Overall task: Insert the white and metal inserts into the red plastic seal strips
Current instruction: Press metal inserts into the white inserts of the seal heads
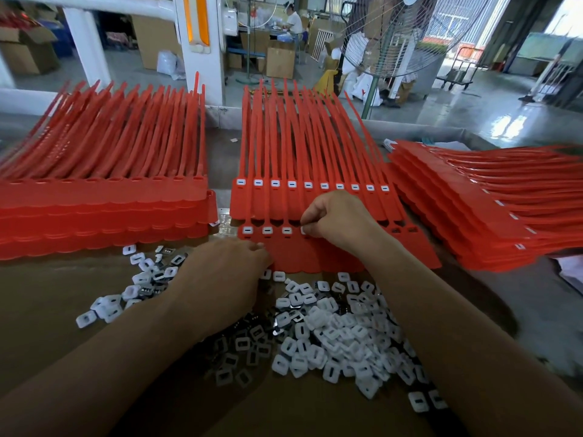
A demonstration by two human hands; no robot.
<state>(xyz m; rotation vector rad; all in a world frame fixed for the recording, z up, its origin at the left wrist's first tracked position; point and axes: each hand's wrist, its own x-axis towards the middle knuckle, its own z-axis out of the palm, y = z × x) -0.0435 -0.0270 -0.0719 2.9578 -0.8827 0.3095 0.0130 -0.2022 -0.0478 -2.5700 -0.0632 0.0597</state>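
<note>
A red sheet of joined seal strips [410, 247] lies in front of me on top of another sheet [315, 152] whose row of slots all hold white inserts. The near sheet has three white inserts [267, 230] seated at its left end. My right hand [334, 220] pinches a white insert [304, 230] at the fourth slot. My left hand [224, 279] rests on the sheet's near left edge with curled fingers; what it holds is hidden. A heap of loose white and metal inserts [340, 332] covers the brown table below my hands.
A tall stack of red strip sheets [104, 209] lies at the left, with no white inserts showing. Another stack [492, 216] with inserts fitted fans out at the right. A standing fan [388, 36], cartons and a seated person are behind the table.
</note>
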